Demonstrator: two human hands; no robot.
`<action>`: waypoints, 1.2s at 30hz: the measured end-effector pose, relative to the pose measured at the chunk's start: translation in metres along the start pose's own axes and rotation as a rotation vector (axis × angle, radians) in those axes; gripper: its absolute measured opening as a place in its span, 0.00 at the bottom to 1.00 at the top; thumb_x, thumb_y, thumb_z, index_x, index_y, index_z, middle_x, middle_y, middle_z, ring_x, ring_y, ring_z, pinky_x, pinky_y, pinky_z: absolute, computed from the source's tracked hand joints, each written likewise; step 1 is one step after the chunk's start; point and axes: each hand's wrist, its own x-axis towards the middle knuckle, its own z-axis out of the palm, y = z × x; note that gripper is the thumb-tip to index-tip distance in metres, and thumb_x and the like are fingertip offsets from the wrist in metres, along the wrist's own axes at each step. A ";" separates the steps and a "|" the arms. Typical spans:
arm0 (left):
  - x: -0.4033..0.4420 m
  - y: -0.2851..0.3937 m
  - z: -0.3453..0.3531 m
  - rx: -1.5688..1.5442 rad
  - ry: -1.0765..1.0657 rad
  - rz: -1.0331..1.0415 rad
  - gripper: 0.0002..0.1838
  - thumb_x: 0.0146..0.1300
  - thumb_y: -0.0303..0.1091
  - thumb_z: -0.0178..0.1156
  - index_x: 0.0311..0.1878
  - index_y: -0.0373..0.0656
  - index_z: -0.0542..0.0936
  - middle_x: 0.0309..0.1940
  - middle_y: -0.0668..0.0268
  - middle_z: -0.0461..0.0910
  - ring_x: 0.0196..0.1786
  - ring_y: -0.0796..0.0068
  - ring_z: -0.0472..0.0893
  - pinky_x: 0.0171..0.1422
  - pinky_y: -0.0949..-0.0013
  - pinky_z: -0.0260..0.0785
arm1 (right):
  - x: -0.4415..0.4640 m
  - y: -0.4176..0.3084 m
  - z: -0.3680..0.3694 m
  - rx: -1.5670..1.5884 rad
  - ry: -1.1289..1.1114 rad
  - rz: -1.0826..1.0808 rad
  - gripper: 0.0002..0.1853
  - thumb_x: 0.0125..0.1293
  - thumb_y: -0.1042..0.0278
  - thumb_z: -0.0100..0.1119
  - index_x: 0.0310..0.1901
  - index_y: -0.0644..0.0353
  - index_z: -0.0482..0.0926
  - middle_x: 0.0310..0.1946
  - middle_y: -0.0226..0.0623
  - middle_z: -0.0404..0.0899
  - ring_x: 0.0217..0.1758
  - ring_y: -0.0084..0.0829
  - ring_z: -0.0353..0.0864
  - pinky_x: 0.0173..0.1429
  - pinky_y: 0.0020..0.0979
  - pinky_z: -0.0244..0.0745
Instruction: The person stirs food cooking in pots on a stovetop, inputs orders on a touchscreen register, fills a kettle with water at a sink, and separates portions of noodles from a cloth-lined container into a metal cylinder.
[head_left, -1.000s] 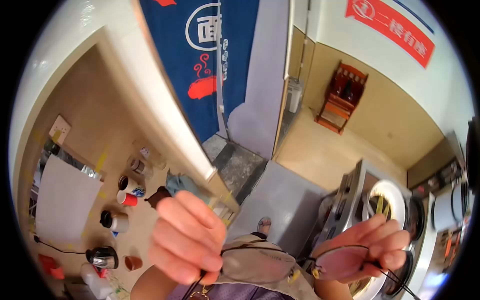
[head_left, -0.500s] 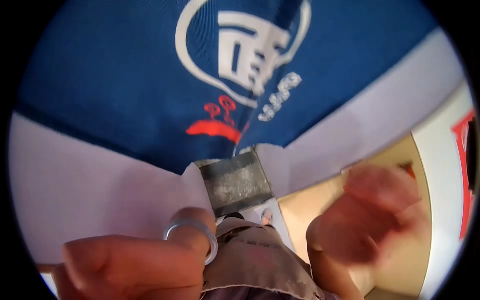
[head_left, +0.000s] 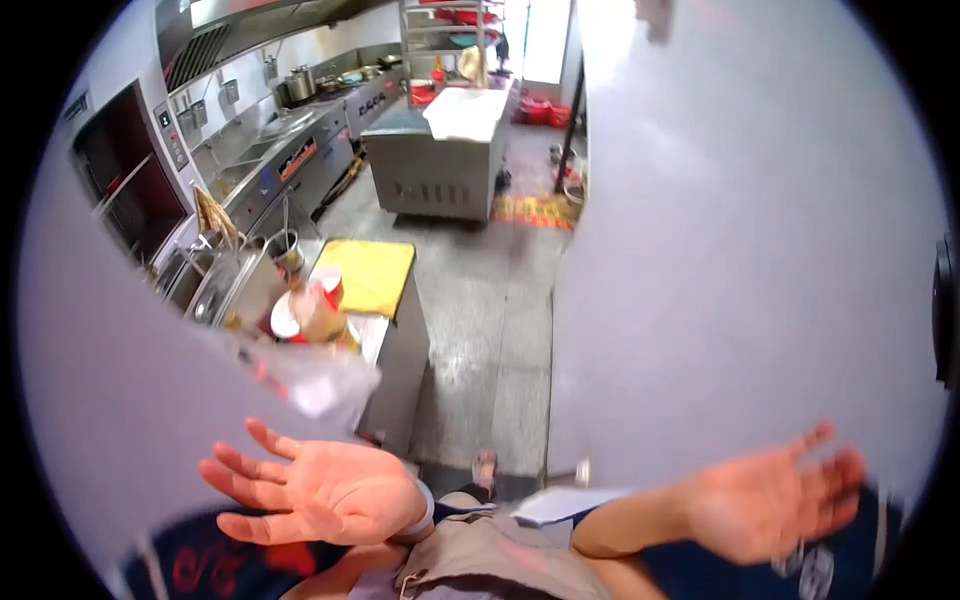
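Note:
My left hand (head_left: 325, 490) is palm up with its fingers spread, and nothing lies in it. A bracelet (head_left: 424, 512) circles that wrist. On the other side my right hand (head_left: 765, 500) is also spread with nothing in it, slightly blurred. Parts of the dark blue door curtain (head_left: 215, 562) show beside and under both hands, with red marks on the left and white marks on the right. Between my forearms is a beige apron (head_left: 480, 560).
A doorway with pale walls (head_left: 730, 250) opens onto a kitchen. At the left stands a counter with a yellow board (head_left: 368, 275), bowls and a plastic bag (head_left: 315, 380). Farther in are a steel worktable (head_left: 430, 165), a shelf rack (head_left: 445, 45) and a stove line (head_left: 330, 125).
The curtain that hung ahead is parted and lies low at both sides, and the kitchen shows beyond. Both hands have spread apart with fingers opened.

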 end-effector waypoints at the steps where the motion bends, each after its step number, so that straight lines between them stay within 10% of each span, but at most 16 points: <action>1: -0.010 -0.032 0.019 0.065 0.043 0.035 0.28 0.61 0.38 0.40 0.66 0.48 0.52 0.65 0.50 0.55 0.67 0.58 0.55 0.67 0.51 0.48 | -0.001 0.032 0.009 -0.025 0.027 -0.150 0.22 0.62 0.54 0.44 0.51 0.62 0.67 0.50 0.51 0.68 0.58 0.43 0.64 0.61 0.51 0.58; 5: -0.058 -0.160 0.082 0.111 0.077 -0.213 0.30 0.66 0.51 0.38 0.65 0.44 0.53 0.64 0.52 0.58 0.64 0.61 0.60 0.66 0.56 0.52 | -0.041 0.171 0.047 0.128 0.017 -0.174 0.19 0.62 0.57 0.41 0.44 0.64 0.72 0.47 0.49 0.70 0.52 0.42 0.67 0.59 0.50 0.59; 17: -0.130 -0.474 0.161 0.450 -0.010 -0.030 0.24 0.57 0.30 0.43 0.59 0.39 0.60 0.52 0.52 0.69 0.54 0.65 0.68 0.57 0.62 0.59 | -0.333 0.627 0.191 0.094 -0.791 1.019 0.08 0.66 0.73 0.46 0.44 0.63 0.72 0.39 0.33 0.75 0.28 0.16 0.67 0.33 0.18 0.64; 26: -0.126 -0.652 0.119 1.019 0.191 -0.083 0.18 0.65 0.26 0.41 0.58 0.36 0.62 0.51 0.56 0.70 0.52 0.69 0.69 0.61 0.67 0.58 | -0.669 0.742 0.353 0.502 -1.476 1.433 0.06 0.58 0.82 0.55 0.37 0.64 0.76 0.33 0.23 0.73 0.23 0.08 0.62 0.25 0.13 0.57; 36: -0.055 -0.974 0.100 0.973 0.131 -0.420 0.17 0.62 0.25 0.52 0.55 0.37 0.67 0.45 0.62 0.74 0.46 0.79 0.72 0.51 0.76 0.64 | -0.925 0.859 0.488 0.488 -1.639 1.637 0.06 0.57 0.79 0.59 0.37 0.66 0.79 0.30 0.26 0.77 0.34 0.15 0.74 0.41 0.17 0.69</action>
